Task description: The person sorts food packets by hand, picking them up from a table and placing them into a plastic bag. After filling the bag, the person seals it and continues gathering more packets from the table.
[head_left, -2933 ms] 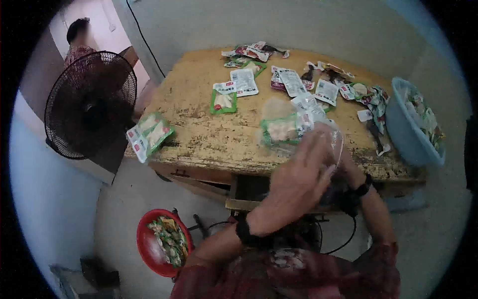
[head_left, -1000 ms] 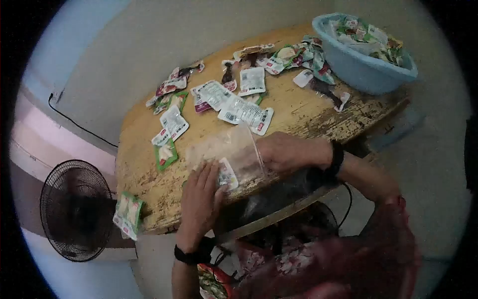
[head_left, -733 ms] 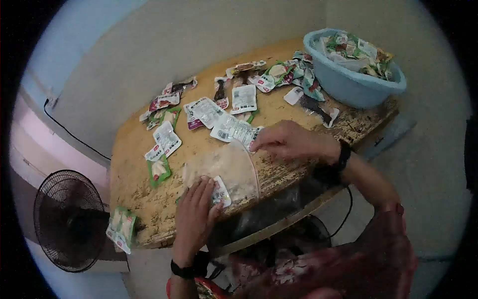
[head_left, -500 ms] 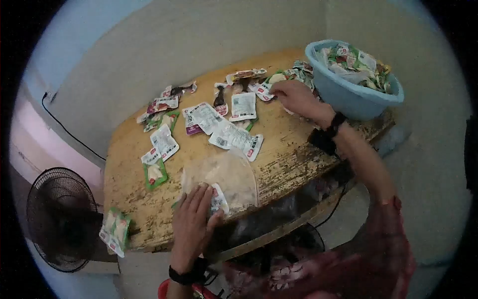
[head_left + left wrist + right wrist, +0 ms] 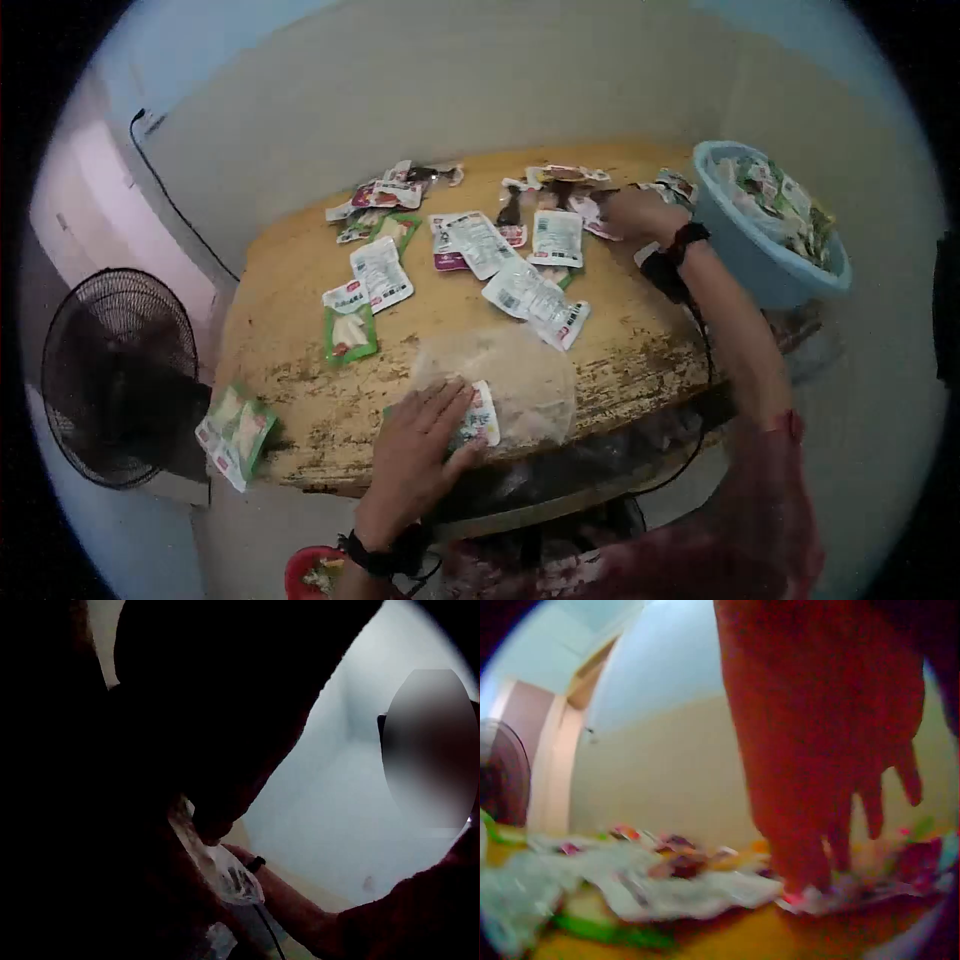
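Observation:
My left hand [image 5: 425, 450] lies flat, fingers extended, on a clear plastic bag [image 5: 525, 375] near the table's front edge. A white-and-green food packet [image 5: 482, 412] shows beside its fingers, partly hidden by the hand. My right hand [image 5: 640, 215] reaches to the back right, over small food packets next to the blue basin. In the right wrist view, the right hand [image 5: 825, 750] points its fingers down, slightly spread, with the tips right at a packet with a white edge [image 5: 840, 900]. The left wrist view is mostly dark, with some clear plastic [image 5: 232, 877] below the hand.
The worn yellow table [image 5: 300, 300] bears several flat packets, including white ones [image 5: 480, 245] in the middle and a green one [image 5: 238, 435] at the left corner. A blue basin [image 5: 770, 260] full of packets stands right. A fan [image 5: 120, 380] and red basin [image 5: 315, 570] are left.
My hands worked together at the clear bag earlier. The right hand then left the bag and moved to the packets at the back right, while the left stayed flat on it. The head view shifted.

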Demonstrator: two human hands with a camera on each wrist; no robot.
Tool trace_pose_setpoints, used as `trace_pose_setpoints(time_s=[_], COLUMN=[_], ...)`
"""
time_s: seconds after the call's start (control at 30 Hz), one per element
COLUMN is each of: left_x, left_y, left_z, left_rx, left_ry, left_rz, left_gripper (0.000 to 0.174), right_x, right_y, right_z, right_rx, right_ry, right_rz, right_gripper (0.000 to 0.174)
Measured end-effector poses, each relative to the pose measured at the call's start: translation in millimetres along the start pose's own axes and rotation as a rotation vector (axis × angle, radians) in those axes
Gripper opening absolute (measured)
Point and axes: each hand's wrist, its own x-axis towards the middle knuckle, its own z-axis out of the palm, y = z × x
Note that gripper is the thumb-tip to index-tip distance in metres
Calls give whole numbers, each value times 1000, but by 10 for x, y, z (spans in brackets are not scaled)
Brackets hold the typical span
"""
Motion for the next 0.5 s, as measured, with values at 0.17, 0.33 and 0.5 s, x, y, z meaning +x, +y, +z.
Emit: trace_pose_setpoints(time_s=[0.17, 0.33, 0.5], left_x=[-41, -57, -55], left_y=[-84, -158, -216], left_z=[8, 51, 81], left_rx=[-40, -93, -145], left_ry=[2, 24, 36], left_rz=[44, 59, 66], left_gripper=[57, 60, 63], right_x=[386, 898, 1931], right_y=[-460, -1066, -1839], right_z=[-375, -592, -373], right_rx=[32, 192, 126], right_ry=[113, 117, 171], right_rz=[49, -197, -394], right_gripper=[32, 35, 40])
